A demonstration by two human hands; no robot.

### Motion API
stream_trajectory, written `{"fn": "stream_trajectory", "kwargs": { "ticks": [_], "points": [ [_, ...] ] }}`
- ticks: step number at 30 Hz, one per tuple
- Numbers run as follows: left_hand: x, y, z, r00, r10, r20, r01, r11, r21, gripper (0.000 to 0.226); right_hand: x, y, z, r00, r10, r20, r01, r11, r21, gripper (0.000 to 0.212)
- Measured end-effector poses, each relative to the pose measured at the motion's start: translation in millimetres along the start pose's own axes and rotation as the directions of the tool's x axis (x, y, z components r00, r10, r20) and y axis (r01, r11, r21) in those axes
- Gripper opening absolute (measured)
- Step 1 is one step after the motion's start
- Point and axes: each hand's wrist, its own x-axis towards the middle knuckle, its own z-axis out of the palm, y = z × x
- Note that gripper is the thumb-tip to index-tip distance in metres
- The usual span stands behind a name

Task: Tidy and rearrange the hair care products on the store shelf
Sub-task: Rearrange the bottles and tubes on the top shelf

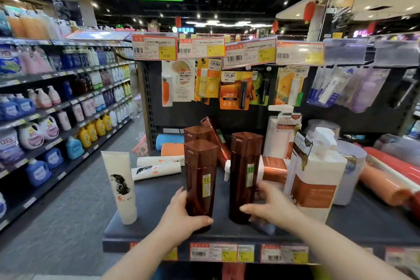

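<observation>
1. Supermarket aisle, detergent racks (45,120) running off on the left. Straight ahead is a dark end-cap shelf (159,223) with carded lip balms (208,82) hanging above it and price tags (213,252) along the front lip.
2. The left hand (181,213) is wrapped round the base of the left brown bottle (201,177), thumb across the front. Holding it low makes sense to me: tall, narrow bottle, so you slide it from the bottom and it won't topple.
3. The right hand (270,207) is cupped round the lower part of the right brown bottle (245,175), thumb in front and fingers reaching behind. Can't tell how firmly it's squeezing.
4. Both bottles stand upright near the front edge, close together but not touching, labels facing out. My guess is they're being lined up as a front row.
5. A third brown bottle (196,134) stands right behind the left one, and a brown tube (216,136) leans tilted beside it, so that one probably needs sorting.
6. A cream tube (119,186) stands on its cap at the left corner, apart from the rest. Two white tubes (156,169) lie flat behind it, probably still waiting to be stood up.
7. A white pump bottle (318,179) sits just right of the right hand, tight enough that an elbow could bump it.
</observation>
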Motion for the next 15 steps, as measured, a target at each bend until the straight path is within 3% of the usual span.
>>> {"fn": "stream_trajectory", "kwargs": {
  "ticks": [6,11,15],
  "points": [
    [-1.1,2.7,1.3,0.998,-0.068,0.001,0.068,0.998,0.012,0.055,-4.1,7.8,-0.7,0.999,-0.026,0.030,0.026,1.000,0.003,0.051],
    [-2.4,6.5,1.7,0.994,-0.104,0.014,0.104,0.995,0.002,0.061,-3.9,7.9,1.3,0.988,-0.082,0.132,0.081,0.997,0.012,0.055],
    [-3.9,7.2,1.5,0.992,-0.121,0.020,0.121,0.993,-0.009,0.061,-2.1,8.0,5.7,0.988,-0.096,0.124,0.099,0.995,-0.017,0.053]
  ]
}}
